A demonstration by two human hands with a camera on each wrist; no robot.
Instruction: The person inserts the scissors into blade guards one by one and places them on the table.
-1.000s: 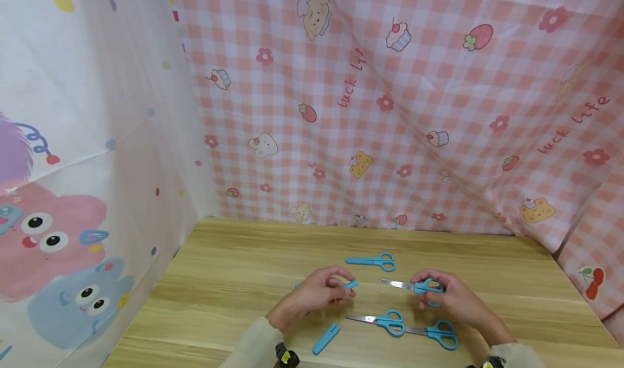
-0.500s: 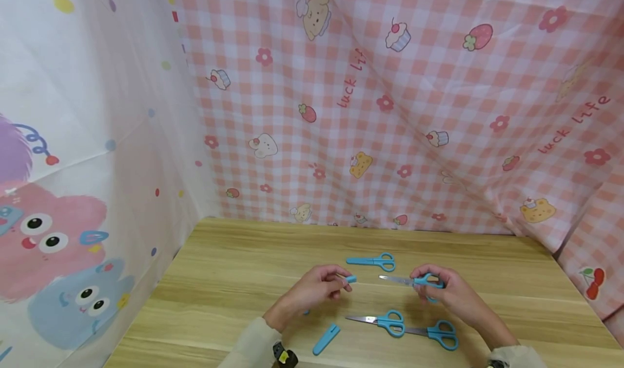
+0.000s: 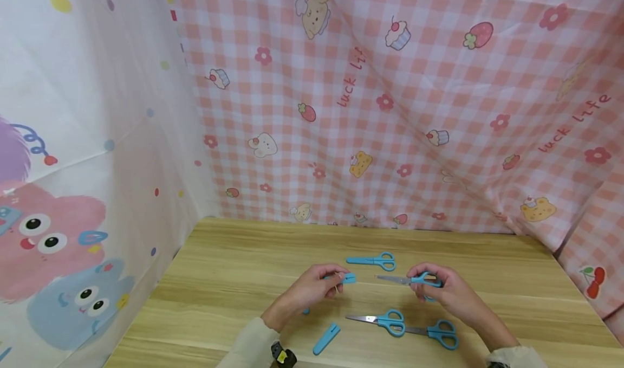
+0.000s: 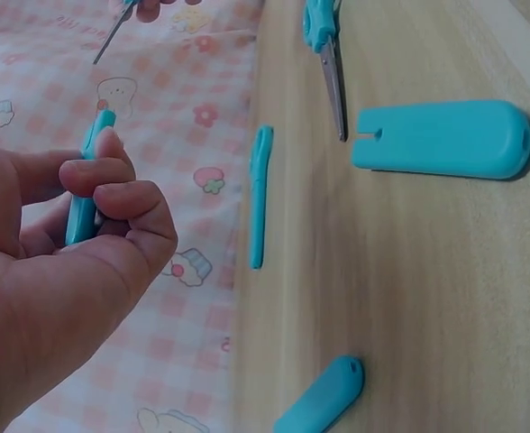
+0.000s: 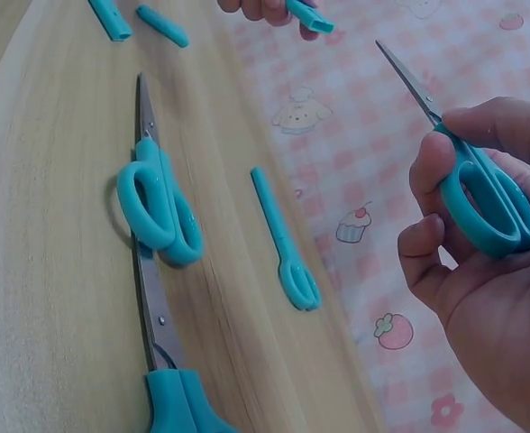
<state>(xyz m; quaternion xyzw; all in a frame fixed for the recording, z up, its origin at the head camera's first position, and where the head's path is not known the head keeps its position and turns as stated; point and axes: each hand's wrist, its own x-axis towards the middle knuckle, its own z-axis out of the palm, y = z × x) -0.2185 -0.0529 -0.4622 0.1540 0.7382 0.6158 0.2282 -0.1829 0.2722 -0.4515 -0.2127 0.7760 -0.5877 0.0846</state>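
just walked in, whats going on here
A person's left grip holds a blue cover, and the right grip holds bare-bladed scissors pointing toward it, the two still apart. On the table lie one sheathed pair, two bare pairs and two loose covers.

- Scissor handles [image 5: 182, 406] and sheaths [image 4: 445, 141] are made of smooth plastic.
- Blades [image 5: 153, 307] are made of shiny metal.
- Tabletop [image 3: 234, 259] is surfaced in wood grain.
- Far backdrop [image 3: 336, 135] is made of creased cloth.
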